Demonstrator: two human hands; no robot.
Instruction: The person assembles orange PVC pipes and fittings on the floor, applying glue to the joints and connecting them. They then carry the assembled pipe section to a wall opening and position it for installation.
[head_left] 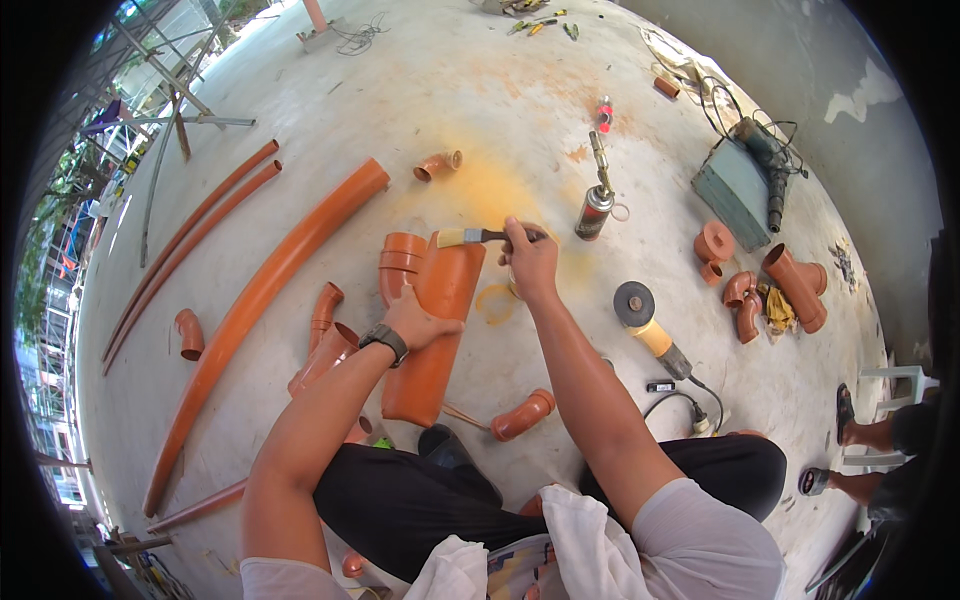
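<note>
Two arms [310,445] [600,415] extend; hands [412,322] [531,262] hold one brush [472,236], one pipe [452,275].

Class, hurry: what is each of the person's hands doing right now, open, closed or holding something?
Left hand: holding the orange plastic pipe, thumb across it.
Right hand: closed, holding the flat paintbrush.

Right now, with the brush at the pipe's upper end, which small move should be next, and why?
Probably the right hand should draw the brush lightly across the orange pipe's upper end: its pale bristles lie over that rim, while the left hand holds the pipe lower down.
</note>
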